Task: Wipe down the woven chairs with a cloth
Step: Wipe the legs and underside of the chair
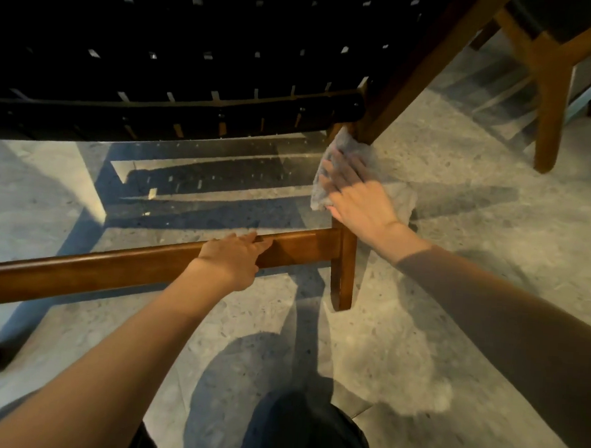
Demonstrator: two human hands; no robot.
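Observation:
A woven chair fills the upper left, its black strap seat [193, 57] seen from low down. A brown wooden crossbar [96, 268] runs along the front and meets a wooden leg [342, 277]. My left hand [234, 258] grips the crossbar near that joint. My right hand [357, 196] presses a pale grey cloth [346, 151] against the upper part of the leg, just below the seat corner. The cloth wraps around the leg and hides it there.
A second wooden chair [550, 110] stands at the upper right, about a leg's width away. Speckled stone floor [456, 266] lies under everything, crossed by strong shadows. My dark-trousered knee [304, 429] shows at the bottom edge.

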